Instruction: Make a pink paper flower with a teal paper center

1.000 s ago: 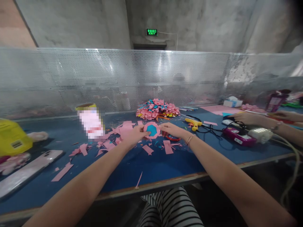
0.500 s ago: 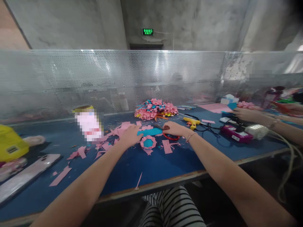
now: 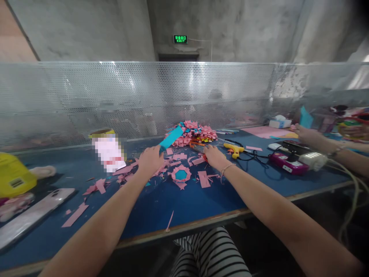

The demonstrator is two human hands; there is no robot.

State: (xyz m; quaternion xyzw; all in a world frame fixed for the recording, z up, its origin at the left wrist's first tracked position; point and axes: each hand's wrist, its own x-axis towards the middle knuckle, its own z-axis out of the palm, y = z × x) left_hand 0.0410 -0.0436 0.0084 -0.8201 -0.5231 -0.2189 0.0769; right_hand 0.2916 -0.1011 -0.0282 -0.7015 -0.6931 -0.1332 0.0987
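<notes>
A strip of blue paper [image 3: 172,138] slants up and to the right from my left hand [image 3: 151,159], which pinches its lower end. My right hand [image 3: 215,157] grips a pair of scissors [image 3: 198,149]; the blades point left and the fingers cover most of the handles. On the table in front of and between my hands lies a pink paper ring with a blue centre [image 3: 181,174]. Pink paper scraps [image 3: 180,157] are scattered around both hands. Beyond them is a heap of pink and blue folded-paper flowers [image 3: 190,132].
A yellow glue gun [image 3: 235,150] and purple power strip [image 3: 288,163] with cords lie to the right. A co-worker's hand [image 3: 308,135] holds blue paper there. At left are a phone [image 3: 34,215] and yellow container [image 3: 17,175]. A perforated metal screen [image 3: 129,96] borders the back.
My left hand has lifted the blue strip up off the table, tilting it away from the scissors. My right hand with the scissors has moved slightly. The co-worker's hand has moved right.
</notes>
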